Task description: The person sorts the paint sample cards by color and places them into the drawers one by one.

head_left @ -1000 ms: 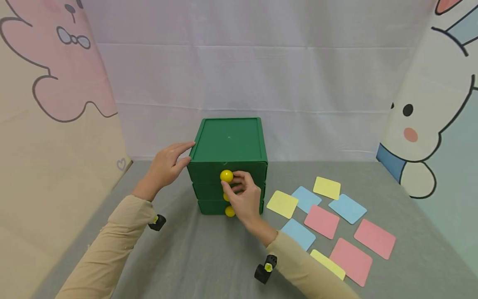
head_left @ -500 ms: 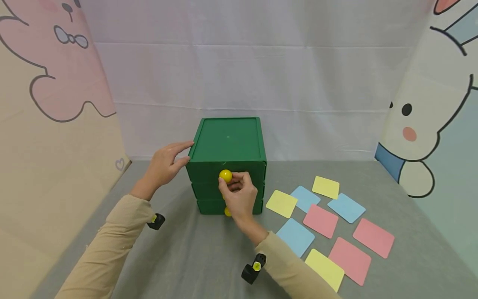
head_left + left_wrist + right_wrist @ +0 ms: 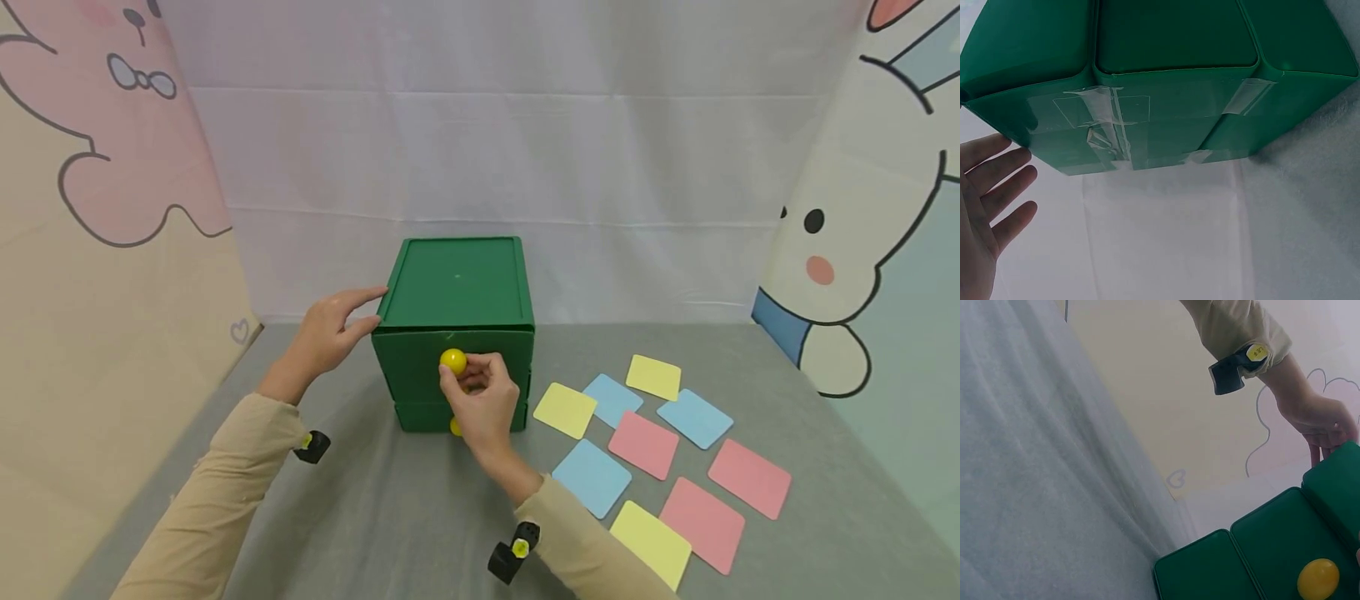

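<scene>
Green drawer box [image 3: 457,283]: it stands upright on the grey cloth [image 3: 360,508], near the middle of the head view, in front of the white backdrop [image 3: 487,150].
Top drawer [image 3: 412,358]: it is pulled out a little; a narrow dark gap is seen under the box's top edge.
Right hand [image 3: 486,404]: the thumb and the index finger pinch the upper yellow knob [image 3: 453,361] of this drawer; the other fingers are bent behind.
Left hand [image 3: 326,333]: the fingers are stretched and spread, with the tips at the upper left edge of the box.
Other knobs: the middle knob [image 3: 1318,579] shows well in the right wrist view; the lowest knob [image 3: 456,427] is partly hidden by the right hand.
Side of the box: in the left wrist view, strips of clear tape [image 3: 1249,97] are on the green wall.
Cards: to the right of the box lie three yellow cards [image 3: 566,409], three blue cards [image 3: 592,477] and three pink cards [image 3: 702,525], some overlapping.
Sleeves: both are beige [image 3: 225,492], with a black device [image 3: 312,447] at the left wrist.
</scene>
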Available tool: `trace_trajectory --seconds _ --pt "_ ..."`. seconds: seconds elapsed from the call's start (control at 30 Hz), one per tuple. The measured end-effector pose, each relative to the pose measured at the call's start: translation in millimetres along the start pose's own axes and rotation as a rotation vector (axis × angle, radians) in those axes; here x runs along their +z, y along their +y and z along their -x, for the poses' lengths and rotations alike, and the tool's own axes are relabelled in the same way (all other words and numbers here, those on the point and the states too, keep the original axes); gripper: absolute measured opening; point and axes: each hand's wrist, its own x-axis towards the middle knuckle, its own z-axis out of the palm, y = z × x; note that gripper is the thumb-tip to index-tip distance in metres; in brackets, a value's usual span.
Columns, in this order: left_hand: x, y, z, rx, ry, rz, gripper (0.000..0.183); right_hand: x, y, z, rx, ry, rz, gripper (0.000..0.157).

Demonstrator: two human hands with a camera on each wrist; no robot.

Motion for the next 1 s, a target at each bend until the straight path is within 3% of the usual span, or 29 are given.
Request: trace_trajectory --seconds 0.13,0.47,1.0 --pt "1.1 -1.4 1.4 0.001 0.003 -0.002 0.041 0.1 16.3 6.1 0.016 -0.016 0.007 0.023" --pt "2.9 -2.1 2.1 0.005 0.022 0.004 0.041 -14.8 -30.3 14.0 0.047 -0.055 0.034 0.021" --pt "4.4 -3.5 1.9 0.009 0.033 -0.015 0.041 -26.3 -44.3 31.7 0.073 -0.088 0.001 0.023"
